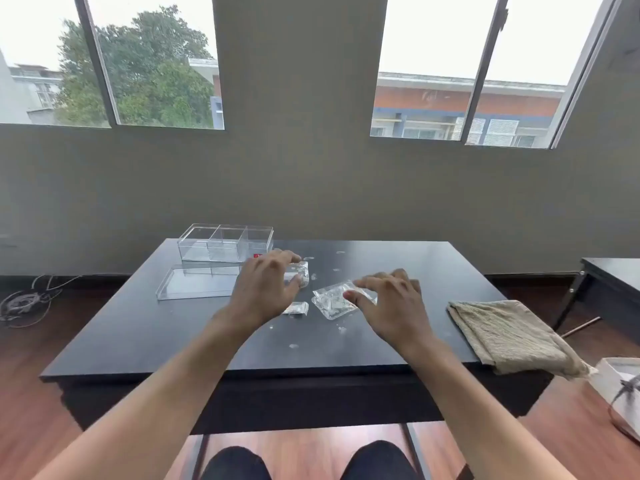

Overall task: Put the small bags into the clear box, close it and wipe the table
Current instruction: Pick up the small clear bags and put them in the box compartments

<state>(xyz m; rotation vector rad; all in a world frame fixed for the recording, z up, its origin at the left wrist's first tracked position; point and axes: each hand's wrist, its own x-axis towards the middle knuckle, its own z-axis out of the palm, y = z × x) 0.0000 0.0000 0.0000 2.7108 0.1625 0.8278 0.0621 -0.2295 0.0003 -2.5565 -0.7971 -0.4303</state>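
Observation:
Small clear plastic bags lie in the middle of the dark table point(173, 334). My left hand point(265, 289) hovers with its fingers spread over one small bag point(300, 273), fingertips at its edges. My right hand point(391, 303) pinches the edge of a larger clear bag point(332, 301) between thumb and forefinger. Another tiny bag point(296, 309) lies between my hands. The clear box point(225, 242), divided into three compartments, stands at the table's far left, with no lid on it. Its clear lid point(197, 281) lies flat just in front of it.
A folded beige cloth point(512, 336) hangs over the table's right front corner. Pale spots dot the tabletop. A white bin point(620, 386) stands on the floor at right, another dark table point(613, 275) beyond it. Cables point(24, 303) lie on the floor at left.

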